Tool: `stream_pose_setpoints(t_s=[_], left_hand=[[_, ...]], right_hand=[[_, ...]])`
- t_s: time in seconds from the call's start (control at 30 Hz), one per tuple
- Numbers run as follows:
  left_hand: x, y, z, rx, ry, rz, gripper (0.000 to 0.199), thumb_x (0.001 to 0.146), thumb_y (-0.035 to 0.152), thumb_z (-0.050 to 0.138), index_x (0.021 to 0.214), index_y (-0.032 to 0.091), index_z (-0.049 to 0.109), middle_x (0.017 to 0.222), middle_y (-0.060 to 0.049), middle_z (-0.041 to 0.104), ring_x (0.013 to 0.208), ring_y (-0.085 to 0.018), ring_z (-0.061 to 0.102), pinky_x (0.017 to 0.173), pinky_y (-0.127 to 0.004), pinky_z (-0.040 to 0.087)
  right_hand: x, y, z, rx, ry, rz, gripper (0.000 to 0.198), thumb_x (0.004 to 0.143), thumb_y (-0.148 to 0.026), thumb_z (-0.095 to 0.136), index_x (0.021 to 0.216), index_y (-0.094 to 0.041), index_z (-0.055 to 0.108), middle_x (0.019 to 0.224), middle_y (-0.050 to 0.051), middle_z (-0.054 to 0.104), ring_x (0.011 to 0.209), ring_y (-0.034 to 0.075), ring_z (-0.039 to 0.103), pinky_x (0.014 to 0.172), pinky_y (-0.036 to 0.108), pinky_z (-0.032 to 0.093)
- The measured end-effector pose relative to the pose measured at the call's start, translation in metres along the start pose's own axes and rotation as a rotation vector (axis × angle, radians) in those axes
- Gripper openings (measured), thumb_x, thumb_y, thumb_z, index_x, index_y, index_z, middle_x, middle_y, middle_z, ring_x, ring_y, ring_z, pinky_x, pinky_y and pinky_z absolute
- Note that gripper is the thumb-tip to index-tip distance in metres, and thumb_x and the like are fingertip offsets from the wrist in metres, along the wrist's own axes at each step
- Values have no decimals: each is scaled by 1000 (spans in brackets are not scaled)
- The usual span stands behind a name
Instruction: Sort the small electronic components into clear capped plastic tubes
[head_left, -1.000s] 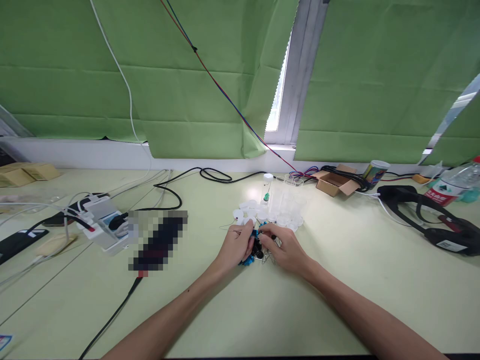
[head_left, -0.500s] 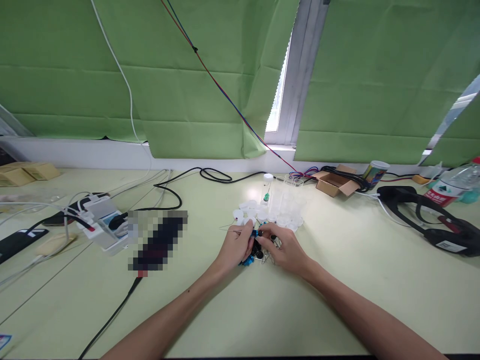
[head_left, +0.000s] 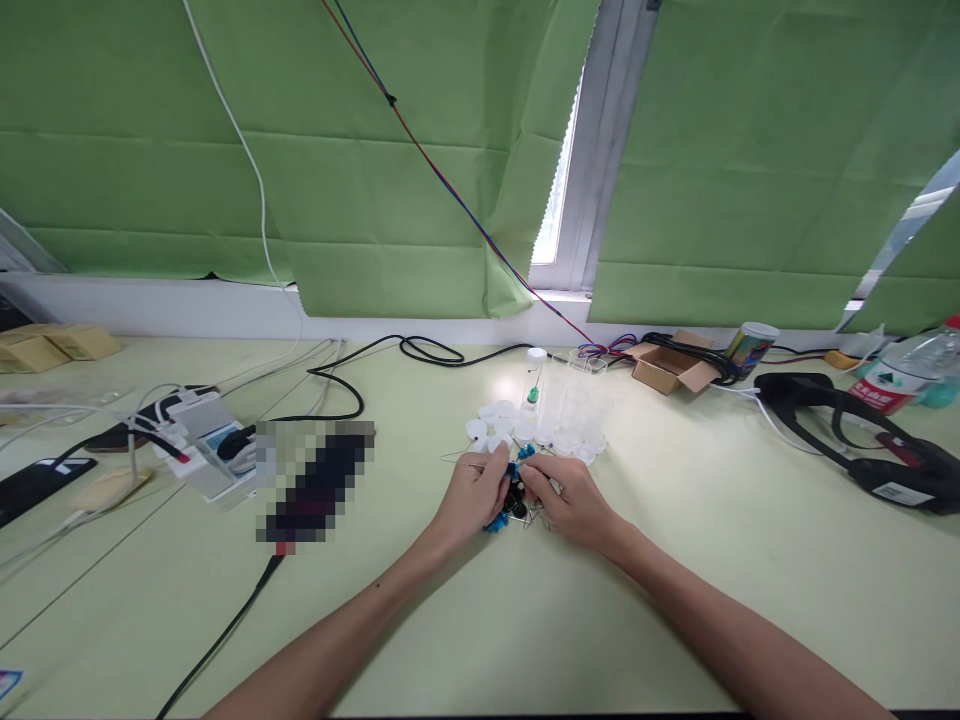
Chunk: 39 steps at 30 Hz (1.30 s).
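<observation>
My left hand (head_left: pixel 474 492) is closed, thumb on top, around a small dark-and-blue part (head_left: pixel 513 470) with thin wire leads. One fine wire (head_left: pixel 454 459) sticks out to its left. Close beside it, my right hand (head_left: pixel 574 496) pinches with its fingertips near a blue piece; what lies between the fingers is mostly hidden. Beneath and between the hands sits a pile of black round components (head_left: pixel 517 502) with metal leads, with blue components (head_left: pixel 496 522) at its near side. More blue pieces (head_left: pixel 527 452) show just beyond the fingertips.
Past the hands lie several white round caps (head_left: pixel 504 412) and clear plastic tubes (head_left: pixel 576 408). A white-capped clear tube (head_left: pixel 535 372) holds something green. A power strip (head_left: pixel 214 450) and cables are left; a cardboard box (head_left: pixel 664 368) and black headset (head_left: pixel 862 445) are right.
My right fingertips have drawn slightly away from the part in my left hand, and blue pieces beyond them now show more. My left hand has barely moved.
</observation>
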<state>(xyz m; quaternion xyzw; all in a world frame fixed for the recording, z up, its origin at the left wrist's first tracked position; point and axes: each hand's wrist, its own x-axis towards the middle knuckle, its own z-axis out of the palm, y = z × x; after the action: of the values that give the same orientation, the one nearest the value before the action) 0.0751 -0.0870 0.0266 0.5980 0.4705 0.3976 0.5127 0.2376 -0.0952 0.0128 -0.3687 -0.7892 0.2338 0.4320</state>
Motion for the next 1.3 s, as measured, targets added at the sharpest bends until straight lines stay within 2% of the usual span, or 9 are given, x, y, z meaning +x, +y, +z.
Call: stream_pose_setpoints(t_s=[0.13,0.27,0.37,0.83,1.03,1.2,1.3], left_hand=[[1,-2,-1,-2,6,3,65,93,55,38,39,19,34,32,3,33,33,-8,29,43,-25,26],[2,-3,-2,-18,20,5,65,95,54,37,40,19,35,33,3,34,34,-8,31,43,-24,27],[1,-3,-2,-17,25,2,65,95,53,37,39,19,36,32,3,34,33,-8,31,43,-24,27],[0,1,-1,7,27,16,65,94,53,37,38,19,36,32,3,34,34,-8,30,44,-25,27],[-1,1,-1,2,25,17,65,92,56,39,39,20,35,33,3,35,34,-8,30,44,-25,26],[0,-2,-2,-19,35,27,65,94,56,36,40,19,35,33,3,34,34,-8,29,43,-25,26],[1,-2,-2,-23,37,17,64,94,55,37,40,19,35,33,3,33,34,-8,29,43,-25,25]], right_hand=[[0,-1,0,23,20,19,32,100,-28,41,72,-20,54,62,0,57,58,14,51,59,27,40],[-1,-1,0,73,67,-11,11,96,-26,52,99,-20,60,71,0,61,64,14,55,62,26,45],[-2,-1,1,97,75,-48,16,92,-23,58,108,-20,58,74,0,62,66,14,57,62,26,47],[-2,0,2,72,66,-40,8,96,-25,52,101,-21,57,69,0,61,62,14,55,59,26,45],[-2,-1,1,46,56,-5,13,97,-27,49,95,-20,60,68,1,61,62,15,56,60,27,45],[-2,0,1,98,62,-35,15,93,-25,56,108,-21,57,72,-1,62,64,14,57,61,26,47],[-2,1,2,99,63,-43,16,93,-24,57,109,-21,56,71,-1,61,64,14,56,60,26,47]])
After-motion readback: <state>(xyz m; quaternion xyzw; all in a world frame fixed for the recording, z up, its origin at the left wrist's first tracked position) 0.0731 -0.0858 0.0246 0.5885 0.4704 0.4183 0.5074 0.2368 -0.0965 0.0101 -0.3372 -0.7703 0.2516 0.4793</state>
